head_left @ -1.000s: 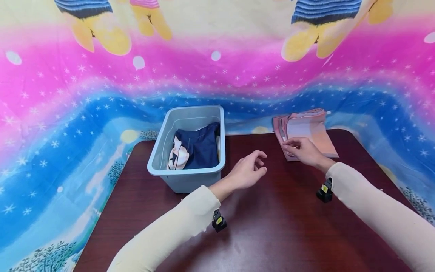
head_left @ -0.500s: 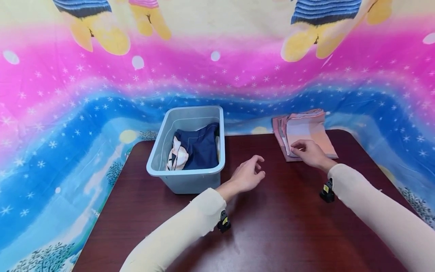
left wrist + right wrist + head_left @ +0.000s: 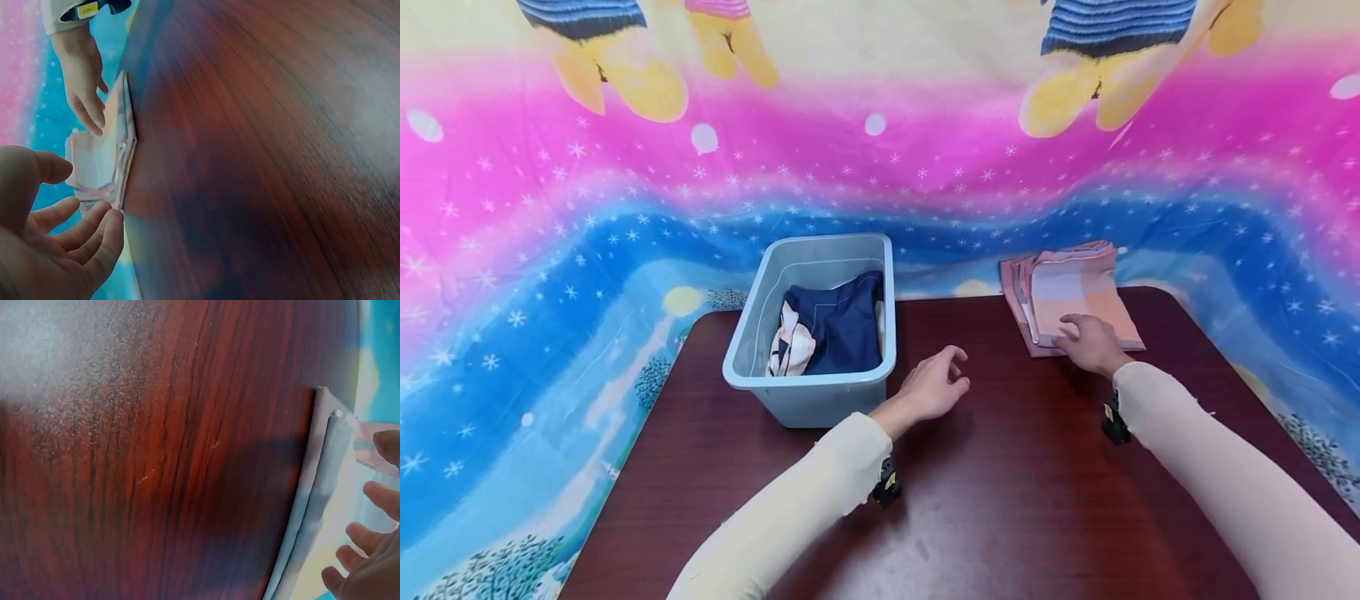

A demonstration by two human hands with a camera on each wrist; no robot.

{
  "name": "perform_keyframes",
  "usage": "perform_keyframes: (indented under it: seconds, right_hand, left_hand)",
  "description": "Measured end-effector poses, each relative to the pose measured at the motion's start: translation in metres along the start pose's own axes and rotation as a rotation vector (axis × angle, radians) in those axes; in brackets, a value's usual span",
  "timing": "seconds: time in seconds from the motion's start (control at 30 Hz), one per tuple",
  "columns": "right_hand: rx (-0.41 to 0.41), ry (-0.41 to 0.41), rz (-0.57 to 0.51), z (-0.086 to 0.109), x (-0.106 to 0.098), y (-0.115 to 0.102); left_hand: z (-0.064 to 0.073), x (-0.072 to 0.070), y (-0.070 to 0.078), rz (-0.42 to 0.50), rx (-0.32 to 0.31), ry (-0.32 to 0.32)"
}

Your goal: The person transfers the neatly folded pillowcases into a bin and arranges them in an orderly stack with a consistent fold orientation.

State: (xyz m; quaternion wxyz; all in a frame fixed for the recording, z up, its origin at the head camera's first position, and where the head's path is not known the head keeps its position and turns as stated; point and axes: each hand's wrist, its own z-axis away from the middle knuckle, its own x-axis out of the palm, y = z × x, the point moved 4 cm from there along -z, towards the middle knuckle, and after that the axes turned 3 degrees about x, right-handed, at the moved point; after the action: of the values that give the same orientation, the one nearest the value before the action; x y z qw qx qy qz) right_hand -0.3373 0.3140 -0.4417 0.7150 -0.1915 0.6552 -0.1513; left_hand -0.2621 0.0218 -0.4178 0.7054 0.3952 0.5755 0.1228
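Note:
A stack of folded pink, peach and grey cloth (image 3: 1071, 292) lies at the back right of the table. Over its front edge is my right hand (image 3: 1092, 343), fingers relaxed and slightly bent, with nothing gripped. The right wrist view shows those fingers (image 3: 369, 540) spread beside the layered cloth edge (image 3: 312, 475). My left hand (image 3: 931, 385) hovers over the table just right of the bin, loosely curved and holding nothing. In the left wrist view its thumb and fingers (image 3: 94, 240) are apart, with the cloth stack (image 3: 100, 159) farther off beyond them.
A grey-blue plastic bin (image 3: 811, 382) stands left of my left hand. Inside it lie a navy cloth (image 3: 846, 325) and a white patterned cloth (image 3: 793, 346). The dark red-brown table (image 3: 1000, 500) backs onto a printed curtain (image 3: 880, 167).
My left hand has drawn back slightly to the left, toward the bin. The right hand has shifted a little right and nearer along the cloth stack's front edge. The bin and stack stay put.

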Motion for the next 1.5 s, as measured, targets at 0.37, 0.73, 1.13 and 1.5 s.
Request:
perform_keyframes:
  seconds: [0.37, 0.73, 1.13, 1.5]
  right_hand:
    - [0.044, -0.208, 0.123, -0.001, 0.01, 0.008]
    - [0.024, -0.292, 0.103, -0.001, 0.011, 0.015]
    - [-0.009, -0.238, 0.054, 0.004, 0.015, 0.018]
    - [-0.009, -0.268, -0.016, 0.024, 0.02, 0.019]
  left_hand:
    - [-0.001, 0.0, -0.012, -0.02, 0.011, 0.009]
    - [0.001, -0.001, -0.013, -0.001, -0.011, 0.01]
    - [0.001, 0.0, -0.018, 0.005, -0.017, 0.008]
    - [0.0, 0.006, -0.017, 0.009, -0.015, -0.015]
